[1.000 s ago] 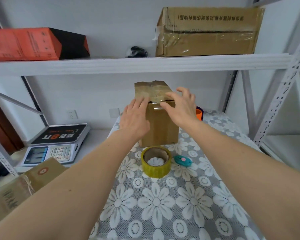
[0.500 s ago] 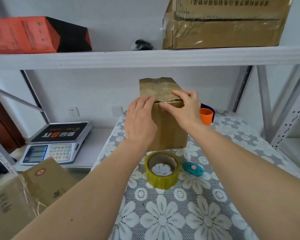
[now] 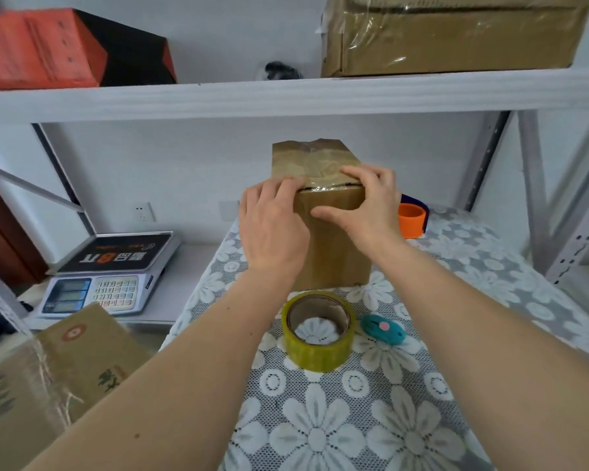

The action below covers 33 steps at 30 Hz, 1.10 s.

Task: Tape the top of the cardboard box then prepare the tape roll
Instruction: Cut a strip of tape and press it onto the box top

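Observation:
A small upright cardboard box (image 3: 334, 256) stands on the flowered tablecloth (image 3: 320, 436), its top covered with shiny clear tape. My left hand (image 3: 272, 229) lies against the box's upper left edge, fingertips curled onto the taped top. My right hand (image 3: 368, 205) clasps the upper right corner, fingers over the top and thumb pressed on the front face. A yellowish tape roll (image 3: 317, 331) lies flat on the cloth just in front of the box, touched by neither hand.
A teal cutter (image 3: 383, 329) lies right of the roll. An orange ring-shaped object (image 3: 411, 219) sits behind the box at right. A scale (image 3: 113, 270) and a flat carton (image 3: 48, 375) are at left. The shelf board (image 3: 286, 96) hangs close above, with boxes on it.
The view has moved closer to the box. My right hand has slid from the top down over the right corner, thumb now on the front. My left hand stays at the left edge.

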Each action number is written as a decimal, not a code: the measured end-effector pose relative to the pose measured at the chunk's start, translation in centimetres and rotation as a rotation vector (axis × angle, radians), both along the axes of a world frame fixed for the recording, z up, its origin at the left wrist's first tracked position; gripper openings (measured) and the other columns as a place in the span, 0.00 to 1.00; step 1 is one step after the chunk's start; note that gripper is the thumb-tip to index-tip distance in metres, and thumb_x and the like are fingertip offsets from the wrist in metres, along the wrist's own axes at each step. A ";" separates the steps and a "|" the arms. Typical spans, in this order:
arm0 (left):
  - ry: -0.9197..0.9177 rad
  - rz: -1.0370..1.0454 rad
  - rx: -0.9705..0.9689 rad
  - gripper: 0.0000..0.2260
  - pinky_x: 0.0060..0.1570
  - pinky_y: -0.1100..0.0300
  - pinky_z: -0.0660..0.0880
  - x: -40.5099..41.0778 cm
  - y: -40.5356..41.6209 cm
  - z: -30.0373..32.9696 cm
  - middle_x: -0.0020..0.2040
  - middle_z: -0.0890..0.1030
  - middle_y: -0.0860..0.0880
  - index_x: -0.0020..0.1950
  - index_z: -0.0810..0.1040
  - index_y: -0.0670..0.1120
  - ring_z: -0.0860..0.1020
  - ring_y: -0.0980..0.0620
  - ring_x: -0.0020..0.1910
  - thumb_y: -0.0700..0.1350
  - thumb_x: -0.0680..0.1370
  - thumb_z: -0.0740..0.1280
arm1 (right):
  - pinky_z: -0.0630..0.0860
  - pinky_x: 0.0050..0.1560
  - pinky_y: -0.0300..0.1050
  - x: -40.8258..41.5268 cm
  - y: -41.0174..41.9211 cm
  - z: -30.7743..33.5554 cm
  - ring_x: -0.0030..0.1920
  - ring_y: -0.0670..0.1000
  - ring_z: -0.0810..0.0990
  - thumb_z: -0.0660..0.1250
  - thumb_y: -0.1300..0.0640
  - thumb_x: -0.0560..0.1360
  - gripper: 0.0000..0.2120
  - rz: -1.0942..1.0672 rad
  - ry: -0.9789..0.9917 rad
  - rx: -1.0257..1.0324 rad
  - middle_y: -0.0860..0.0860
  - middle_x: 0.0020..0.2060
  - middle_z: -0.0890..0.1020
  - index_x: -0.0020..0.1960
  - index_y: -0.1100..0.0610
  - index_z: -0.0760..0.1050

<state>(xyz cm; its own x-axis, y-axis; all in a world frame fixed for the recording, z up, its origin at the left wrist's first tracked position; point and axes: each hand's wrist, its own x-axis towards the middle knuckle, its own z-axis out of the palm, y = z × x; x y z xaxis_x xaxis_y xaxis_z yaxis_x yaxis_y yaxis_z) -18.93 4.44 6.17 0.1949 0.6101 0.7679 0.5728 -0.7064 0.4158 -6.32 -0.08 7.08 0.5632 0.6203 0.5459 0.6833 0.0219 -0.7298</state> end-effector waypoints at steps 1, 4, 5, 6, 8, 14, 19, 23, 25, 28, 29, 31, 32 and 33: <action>-0.004 -0.003 -0.015 0.22 0.63 0.53 0.65 0.0 -0.1 0.1 0.58 0.80 0.48 0.59 0.79 0.47 0.74 0.43 0.58 0.35 0.68 0.60 | 0.65 0.59 0.41 0.0 -0.1 0.0 0.61 0.52 0.64 0.79 0.45 0.59 0.35 0.001 -0.007 -0.005 0.49 0.61 0.67 0.64 0.47 0.72; -0.041 -0.018 -0.066 0.18 0.62 0.51 0.67 0.2 -0.6 0.3 0.56 0.81 0.49 0.58 0.79 0.48 0.73 0.44 0.57 0.43 0.71 0.60 | 0.66 0.60 0.42 0.0 -0.2 0.0 0.61 0.52 0.64 0.79 0.45 0.59 0.35 0.006 -0.015 0.000 0.49 0.62 0.67 0.64 0.47 0.71; -0.059 -0.017 -0.077 0.16 0.61 0.51 0.68 0.3 -0.6 0.4 0.55 0.81 0.49 0.57 0.80 0.49 0.73 0.45 0.56 0.46 0.72 0.60 | 0.67 0.60 0.43 -0.1 -0.2 0.0 0.61 0.52 0.64 0.79 0.45 0.60 0.35 0.006 -0.015 0.003 0.49 0.62 0.67 0.64 0.47 0.71; -0.066 -0.015 -0.084 0.15 0.60 0.52 0.68 0.4 -0.5 0.4 0.54 0.81 0.50 0.56 0.80 0.49 0.73 0.45 0.56 0.50 0.74 0.61 | 0.67 0.60 0.43 -0.1 -0.2 0.0 0.61 0.52 0.64 0.78 0.45 0.60 0.35 0.007 -0.020 0.002 0.49 0.62 0.67 0.64 0.47 0.71; -0.046 -0.006 -0.099 0.17 0.59 0.52 0.68 0.6 -0.3 0.4 0.54 0.79 0.51 0.55 0.79 0.50 0.72 0.46 0.57 0.58 0.74 0.64 | 0.68 0.61 0.45 0.0 -0.3 -0.2 0.62 0.52 0.64 0.79 0.45 0.60 0.36 0.006 -0.051 -0.014 0.49 0.63 0.67 0.65 0.47 0.70; -0.072 0.005 -0.169 0.22 0.57 0.50 0.68 1.3 -0.1 0.2 0.55 0.75 0.51 0.53 0.76 0.51 0.68 0.45 0.58 0.64 0.67 0.71 | 0.69 0.63 0.49 0.5 -0.9 -0.4 0.63 0.53 0.64 0.80 0.46 0.59 0.41 0.015 -0.128 -0.083 0.49 0.65 0.65 0.68 0.46 0.66; -0.035 -0.025 -0.152 0.25 0.58 0.50 0.67 0.9 0.3 -0.3 0.57 0.73 0.49 0.57 0.76 0.51 0.67 0.44 0.60 0.60 0.64 0.75 | 0.65 0.65 0.47 1.2 -1.2 -0.3 0.66 0.54 0.63 0.81 0.52 0.59 0.44 0.074 -0.181 -0.157 0.49 0.68 0.62 0.70 0.46 0.63; -0.058 -0.056 -0.158 0.26 0.59 0.48 0.68 0.7 0.2 -0.4 0.58 0.73 0.48 0.58 0.75 0.51 0.67 0.43 0.61 0.57 0.64 0.77 | 0.64 0.68 0.48 1.7 -1.7 -0.2 0.67 0.54 0.63 0.81 0.51 0.59 0.45 0.149 -0.144 -0.174 0.49 0.68 0.61 0.70 0.45 0.62; -0.043 -0.059 -0.150 0.26 0.59 0.48 0.68 0.6 0.1 -0.4 0.58 0.73 0.48 0.59 0.75 0.51 0.67 0.43 0.61 0.56 0.64 0.77 | 0.64 0.69 0.51 1.9 -1.9 0.0 0.67 0.53 0.63 0.78 0.46 0.62 0.40 0.207 -0.098 -0.185 0.48 0.67 0.61 0.70 0.44 0.63; -0.035 -0.061 -0.144 0.27 0.60 0.49 0.68 0.5 0.2 -0.5 0.58 0.73 0.48 0.60 0.75 0.52 0.67 0.43 0.61 0.56 0.65 0.77 | 0.68 0.64 0.39 2.1 -2.1 0.9 0.65 0.50 0.66 0.70 0.43 0.70 0.29 0.258 -0.012 -0.168 0.47 0.62 0.64 0.68 0.47 0.67; -0.036 -0.063 -0.143 0.27 0.59 0.49 0.68 0.5 0.2 -0.5 0.58 0.73 0.49 0.60 0.75 0.52 0.67 0.44 0.61 0.56 0.64 0.77 | 0.69 0.57 0.28 2.2 -2.2 1.3 0.63 0.48 0.68 0.69 0.44 0.72 0.26 0.266 0.008 -0.165 0.46 0.60 0.64 0.68 0.48 0.69; -0.033 -0.064 -0.143 0.27 0.59 0.50 0.68 0.5 0.2 -0.5 0.59 0.73 0.49 0.60 0.75 0.52 0.67 0.44 0.61 0.56 0.64 0.77 | 0.67 0.42 0.18 2.4 -2.3 1.8 0.59 0.45 0.69 0.69 0.46 0.72 0.23 0.273 0.037 -0.161 0.46 0.58 0.66 0.66 0.50 0.71; -0.031 -0.066 -0.140 0.27 0.59 0.50 0.68 0.5 0.2 -0.5 0.59 0.73 0.49 0.60 0.75 0.52 0.67 0.44 0.61 0.56 0.64 0.77 | 0.67 0.41 0.19 2.6 -2.3 1.9 0.58 0.44 0.70 0.69 0.46 0.72 0.23 0.269 0.041 -0.149 0.46 0.57 0.67 0.65 0.50 0.73; -0.030 -0.067 -0.136 0.27 0.59 0.50 0.67 0.5 0.2 -0.5 0.59 0.73 0.49 0.60 0.75 0.52 0.67 0.44 0.61 0.57 0.64 0.77 | 0.68 0.43 0.21 2.7 -2.2 1.9 0.58 0.44 0.71 0.70 0.46 0.71 0.22 0.262 0.039 -0.134 0.46 0.56 0.68 0.63 0.50 0.74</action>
<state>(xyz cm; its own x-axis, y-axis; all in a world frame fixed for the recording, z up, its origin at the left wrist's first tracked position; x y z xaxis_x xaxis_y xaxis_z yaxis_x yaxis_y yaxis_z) -18.40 4.66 5.71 0.2169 0.6955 0.6850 0.5118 -0.6786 0.5268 -3.65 -2.25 8.99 0.3937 0.8123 0.4303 0.6383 0.0953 -0.7639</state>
